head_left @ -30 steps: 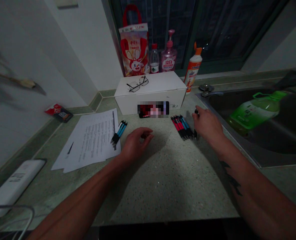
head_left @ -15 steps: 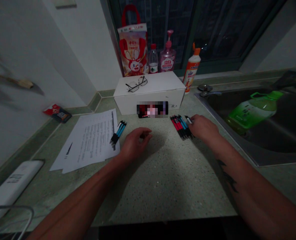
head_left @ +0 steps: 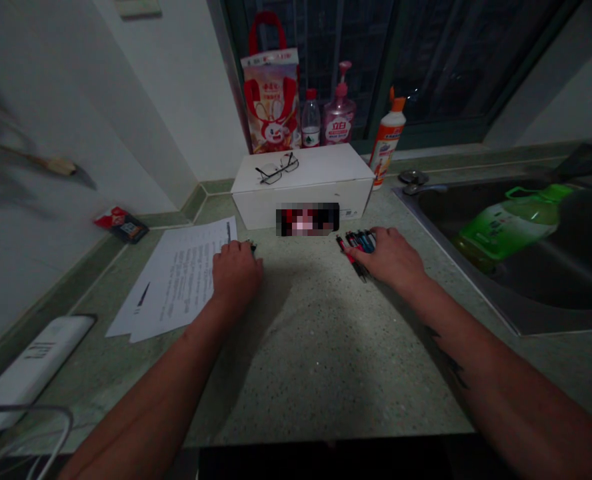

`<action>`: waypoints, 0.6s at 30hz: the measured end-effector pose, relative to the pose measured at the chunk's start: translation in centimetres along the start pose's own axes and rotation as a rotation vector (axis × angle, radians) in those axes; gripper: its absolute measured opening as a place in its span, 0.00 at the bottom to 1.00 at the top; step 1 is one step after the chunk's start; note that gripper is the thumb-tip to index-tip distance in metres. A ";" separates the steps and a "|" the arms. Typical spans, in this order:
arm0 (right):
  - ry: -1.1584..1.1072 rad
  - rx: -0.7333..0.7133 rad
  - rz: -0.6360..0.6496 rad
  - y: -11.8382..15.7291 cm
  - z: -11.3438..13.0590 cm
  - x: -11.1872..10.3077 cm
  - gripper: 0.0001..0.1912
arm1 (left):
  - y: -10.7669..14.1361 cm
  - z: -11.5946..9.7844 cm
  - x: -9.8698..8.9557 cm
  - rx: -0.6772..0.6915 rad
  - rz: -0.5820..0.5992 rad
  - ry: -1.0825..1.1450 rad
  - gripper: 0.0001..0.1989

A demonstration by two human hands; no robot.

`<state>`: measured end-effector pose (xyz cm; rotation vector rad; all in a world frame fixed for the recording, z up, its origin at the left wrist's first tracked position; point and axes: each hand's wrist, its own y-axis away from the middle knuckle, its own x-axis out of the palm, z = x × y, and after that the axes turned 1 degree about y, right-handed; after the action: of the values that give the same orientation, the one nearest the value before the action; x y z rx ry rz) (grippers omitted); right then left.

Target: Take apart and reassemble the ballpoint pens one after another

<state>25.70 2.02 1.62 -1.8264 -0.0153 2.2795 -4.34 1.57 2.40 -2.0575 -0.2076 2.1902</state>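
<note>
On the left of the counter, my left hand [head_left: 237, 272] is closed over a few blue-and-black pens [head_left: 253, 247]. Only the pens' ends show past its fingers, beside the printed sheets. To the right, a row of red, blue and black pens [head_left: 354, 256] lies side by side on the counter. My right hand [head_left: 393, 257] is wrapped over that row, its thumb across the red pens and its fingers at the far right side. Part of the row is hidden beneath the palm.
Printed sheets [head_left: 176, 283] lie at the left. Behind the hands stands a white box [head_left: 306, 170] with glasses [head_left: 277, 169] on top and a blurred-out phone [head_left: 307, 219] before it. A sink [head_left: 506, 293] holding a green jug [head_left: 516, 223] is at the right. A white power strip [head_left: 36, 360] sits front left.
My left hand has moved left from the bare counter onto the blue pens. My right hand has shifted left, its thumb reaching over the row of pens, and the single pen it held has joined the row.
</note>
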 end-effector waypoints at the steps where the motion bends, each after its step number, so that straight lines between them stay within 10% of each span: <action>1: 0.012 -0.018 -0.002 0.2 0.3 0.1 0.41 | 0.0 0.0 0.1 0.004 0.009 -0.003 0.20; 18: 0.090 -0.037 0.022 0.9 0.7 0.1 0.29 | -0.2 0.1 0.6 0.035 0.064 0.055 0.17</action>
<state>24.89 1.24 1.54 -1.9551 -0.0233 2.2239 -4.42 1.88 1.88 -2.1314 -0.0986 2.1532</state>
